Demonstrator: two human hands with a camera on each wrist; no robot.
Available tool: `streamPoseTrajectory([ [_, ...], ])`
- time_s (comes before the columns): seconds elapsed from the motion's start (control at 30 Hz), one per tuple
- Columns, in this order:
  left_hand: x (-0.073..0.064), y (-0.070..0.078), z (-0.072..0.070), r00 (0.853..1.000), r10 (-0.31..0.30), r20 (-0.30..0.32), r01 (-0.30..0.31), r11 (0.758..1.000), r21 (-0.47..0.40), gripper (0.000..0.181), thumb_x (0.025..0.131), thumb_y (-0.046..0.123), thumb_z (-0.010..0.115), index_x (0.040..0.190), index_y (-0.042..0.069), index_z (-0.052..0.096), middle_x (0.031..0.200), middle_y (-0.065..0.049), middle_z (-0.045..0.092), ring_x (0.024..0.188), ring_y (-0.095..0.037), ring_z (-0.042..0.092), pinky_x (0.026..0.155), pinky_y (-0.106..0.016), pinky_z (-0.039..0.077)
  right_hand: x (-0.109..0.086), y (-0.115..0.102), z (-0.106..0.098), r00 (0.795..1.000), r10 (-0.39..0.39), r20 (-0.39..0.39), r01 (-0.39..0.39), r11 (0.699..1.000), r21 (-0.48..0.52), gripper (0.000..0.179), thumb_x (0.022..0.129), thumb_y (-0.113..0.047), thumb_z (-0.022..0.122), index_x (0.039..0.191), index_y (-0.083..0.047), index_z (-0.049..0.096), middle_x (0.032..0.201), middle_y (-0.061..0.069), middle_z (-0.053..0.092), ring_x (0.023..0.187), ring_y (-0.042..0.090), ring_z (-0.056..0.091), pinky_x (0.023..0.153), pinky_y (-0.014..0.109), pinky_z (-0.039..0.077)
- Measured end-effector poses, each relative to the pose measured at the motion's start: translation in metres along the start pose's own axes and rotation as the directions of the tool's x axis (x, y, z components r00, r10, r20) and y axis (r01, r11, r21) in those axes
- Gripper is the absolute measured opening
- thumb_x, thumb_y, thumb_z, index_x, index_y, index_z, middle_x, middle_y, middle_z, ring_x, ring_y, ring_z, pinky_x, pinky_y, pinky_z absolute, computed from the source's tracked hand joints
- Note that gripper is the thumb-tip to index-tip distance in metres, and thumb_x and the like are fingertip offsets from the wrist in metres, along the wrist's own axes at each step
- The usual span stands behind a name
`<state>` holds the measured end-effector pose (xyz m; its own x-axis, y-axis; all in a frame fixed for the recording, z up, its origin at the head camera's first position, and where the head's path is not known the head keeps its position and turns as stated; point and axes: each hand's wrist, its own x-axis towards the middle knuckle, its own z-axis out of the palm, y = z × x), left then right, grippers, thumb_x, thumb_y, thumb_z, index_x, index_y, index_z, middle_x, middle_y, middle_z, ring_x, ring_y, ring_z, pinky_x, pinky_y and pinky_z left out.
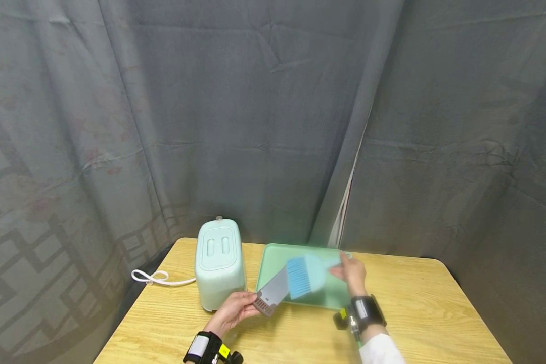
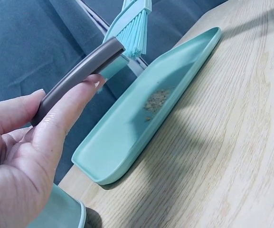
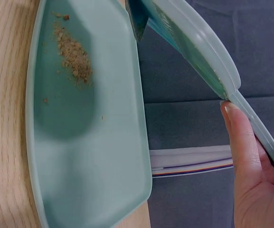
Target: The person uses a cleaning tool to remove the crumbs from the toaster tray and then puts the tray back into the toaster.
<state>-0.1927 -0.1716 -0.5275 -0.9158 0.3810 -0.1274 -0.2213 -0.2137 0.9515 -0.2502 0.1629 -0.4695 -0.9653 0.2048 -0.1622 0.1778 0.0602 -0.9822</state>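
Brushing step: left hand point(image 1: 231, 312) pinches the grey crumb plate point(image 1: 273, 293) above the tray point(image 1: 273, 258); right hand point(image 1: 352, 273) grips the brush point(image 1: 302, 275). Next, probably, sweeping residue onto the tray's crumbs point(image 3: 72, 54).

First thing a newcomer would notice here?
Mid-table, two hands work above a mint tray: the right hand holds a blue-bristled brush by its handle, and the left hand grips a grey crumb tray tilted under the bristles. A small pile of brown crumbs lies in the mint tray. Left of it stands a mint toaster with a white cord.
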Motion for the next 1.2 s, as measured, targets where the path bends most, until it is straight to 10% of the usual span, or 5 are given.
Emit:
streamPoseTrajectory([
  [1.2, 0.0, -0.002, 0.0, 1.0, -0.003, -0.004, 0.003, 1.0, -0.002, 0.039, 0.107, 0.0, 0.04, 0.13, -0.032, 0.04, 0.119, -0.035, 0.065, 0.1, -0.022, 0.072, 0.091, -0.03, 0.06, 0.009, 0.013, -0.022, 0.996, 0.005, -0.087, 0.002, 0.997, 0.075, 0.06, 0.109, -0.028, 0.046, 0.142, 0.021, 0.034, 0.069, 0.005, 0.07, 0.059, 0.011, 0.07, 0.062, 0.024, 0.064],
])
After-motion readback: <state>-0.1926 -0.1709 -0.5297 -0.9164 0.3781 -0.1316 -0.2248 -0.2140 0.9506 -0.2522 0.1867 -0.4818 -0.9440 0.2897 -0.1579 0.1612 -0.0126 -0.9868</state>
